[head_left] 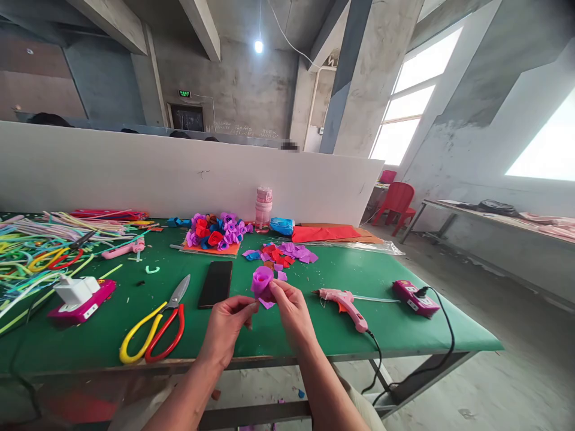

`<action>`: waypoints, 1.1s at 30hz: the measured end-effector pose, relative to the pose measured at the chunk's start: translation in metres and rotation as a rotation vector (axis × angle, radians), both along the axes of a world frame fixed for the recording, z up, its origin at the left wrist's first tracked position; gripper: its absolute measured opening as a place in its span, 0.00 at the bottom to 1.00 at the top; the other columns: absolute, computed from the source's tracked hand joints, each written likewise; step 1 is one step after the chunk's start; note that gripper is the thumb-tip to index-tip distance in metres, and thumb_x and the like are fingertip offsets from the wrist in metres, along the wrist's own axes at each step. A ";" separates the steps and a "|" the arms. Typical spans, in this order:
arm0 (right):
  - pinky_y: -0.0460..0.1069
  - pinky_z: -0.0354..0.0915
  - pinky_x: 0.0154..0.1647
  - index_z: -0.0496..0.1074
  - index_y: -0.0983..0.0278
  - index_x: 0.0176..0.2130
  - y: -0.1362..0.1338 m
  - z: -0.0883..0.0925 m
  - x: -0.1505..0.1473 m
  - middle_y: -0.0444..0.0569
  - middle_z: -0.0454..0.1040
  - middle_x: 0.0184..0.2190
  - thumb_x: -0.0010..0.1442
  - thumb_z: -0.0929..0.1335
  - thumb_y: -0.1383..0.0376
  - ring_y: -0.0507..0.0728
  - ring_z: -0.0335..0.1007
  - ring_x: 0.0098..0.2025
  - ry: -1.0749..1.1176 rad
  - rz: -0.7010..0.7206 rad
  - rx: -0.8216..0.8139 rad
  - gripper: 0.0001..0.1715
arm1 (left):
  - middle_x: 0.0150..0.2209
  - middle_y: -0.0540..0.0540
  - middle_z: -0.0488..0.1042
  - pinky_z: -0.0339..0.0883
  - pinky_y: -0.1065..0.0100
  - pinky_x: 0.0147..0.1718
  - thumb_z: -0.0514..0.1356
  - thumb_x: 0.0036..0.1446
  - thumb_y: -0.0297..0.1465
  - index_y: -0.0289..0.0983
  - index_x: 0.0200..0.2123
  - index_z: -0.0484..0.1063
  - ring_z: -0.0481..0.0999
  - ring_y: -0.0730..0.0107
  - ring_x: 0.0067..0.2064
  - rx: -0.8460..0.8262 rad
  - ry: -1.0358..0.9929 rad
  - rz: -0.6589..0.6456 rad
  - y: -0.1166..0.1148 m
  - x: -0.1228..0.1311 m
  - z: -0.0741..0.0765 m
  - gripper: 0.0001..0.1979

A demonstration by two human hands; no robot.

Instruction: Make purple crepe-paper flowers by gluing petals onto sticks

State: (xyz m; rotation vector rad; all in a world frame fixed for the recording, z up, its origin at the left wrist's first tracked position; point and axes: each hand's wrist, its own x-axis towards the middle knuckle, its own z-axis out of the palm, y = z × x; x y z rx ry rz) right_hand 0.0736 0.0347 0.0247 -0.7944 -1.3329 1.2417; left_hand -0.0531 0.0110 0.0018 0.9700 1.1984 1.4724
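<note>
Purple paper rose (262,280): rolled bloom, loose petal edge below, held above green table (314,335) near front edge. Right hand (291,311) pinches rose base; left hand (224,329) fingertips closed just beside its stem end. Black phone (216,284) left, scissors (155,329) beyond; pink glue gun (344,302) right; petal scraps (287,254) behind.

Open green tabletop (314,335) just ahead, between phone (216,283) and glue gun (344,304). Blocked on the left by scissors (155,326) and a power strip (83,299); farther back by felt scraps (285,254), a flower pile (215,230), a bottle (263,208). Walled off behind by the white divider (135,170).
</note>
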 end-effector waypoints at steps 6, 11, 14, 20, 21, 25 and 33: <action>0.46 0.57 0.33 0.72 0.66 0.26 0.000 -0.001 -0.002 0.44 0.67 0.23 0.54 0.65 0.56 0.52 0.59 0.29 0.013 0.021 -0.058 0.16 | 0.20 0.51 0.71 0.58 0.74 0.18 0.71 0.34 0.37 0.35 0.23 0.78 0.61 0.78 0.20 -0.023 -0.052 -0.020 0.002 -0.002 -0.005 0.13; 0.46 0.58 0.33 0.72 0.67 0.26 0.005 -0.011 -0.003 0.45 0.67 0.22 0.56 0.64 0.55 0.52 0.60 0.28 -0.011 0.007 -0.039 0.19 | 0.20 0.51 0.72 0.57 0.74 0.18 0.71 0.33 0.37 0.34 0.22 0.78 0.60 0.79 0.20 -0.035 -0.052 -0.023 0.002 -0.002 -0.003 0.13; 0.46 0.57 0.33 0.73 0.67 0.26 0.006 -0.013 -0.002 0.45 0.67 0.22 0.56 0.63 0.56 0.52 0.60 0.29 -0.072 0.008 -0.030 0.19 | 0.20 0.51 0.71 0.57 0.74 0.18 0.72 0.33 0.37 0.34 0.23 0.78 0.60 0.79 0.20 -0.036 -0.051 -0.025 0.000 -0.002 -0.001 0.14; 0.46 0.57 0.34 0.74 0.67 0.27 0.009 -0.019 0.000 0.45 0.68 0.22 0.56 0.62 0.59 0.52 0.60 0.29 -0.077 0.039 -0.049 0.17 | 0.18 0.52 0.69 0.58 0.75 0.17 0.71 0.33 0.37 0.34 0.22 0.78 0.60 0.79 0.20 -0.054 -0.058 -0.032 -0.002 0.000 -0.001 0.13; 0.46 0.57 0.34 0.74 0.67 0.27 0.010 -0.020 0.000 0.46 0.68 0.22 0.56 0.62 0.59 0.53 0.60 0.29 -0.077 0.042 -0.052 0.18 | 0.18 0.51 0.69 0.58 0.75 0.17 0.71 0.34 0.37 0.34 0.22 0.78 0.60 0.79 0.20 -0.055 -0.060 -0.035 -0.002 0.000 -0.001 0.13; 0.46 0.56 0.32 0.72 0.67 0.24 0.011 -0.020 0.000 0.45 0.66 0.21 0.54 0.62 0.58 0.53 0.59 0.28 -0.081 0.049 -0.055 0.17 | 0.20 0.50 0.71 0.59 0.75 0.17 0.71 0.36 0.37 0.34 0.22 0.77 0.61 0.79 0.20 -0.049 -0.087 -0.061 -0.001 0.001 -0.004 0.12; 0.47 0.55 0.31 0.66 0.65 0.21 0.011 -0.021 0.000 0.44 0.63 0.20 0.52 0.62 0.59 0.52 0.57 0.27 -0.045 0.063 -0.089 0.14 | 0.20 0.50 0.70 0.59 0.76 0.16 0.71 0.35 0.36 0.33 0.22 0.77 0.61 0.80 0.20 -0.074 -0.173 -0.098 -0.003 0.001 -0.002 0.12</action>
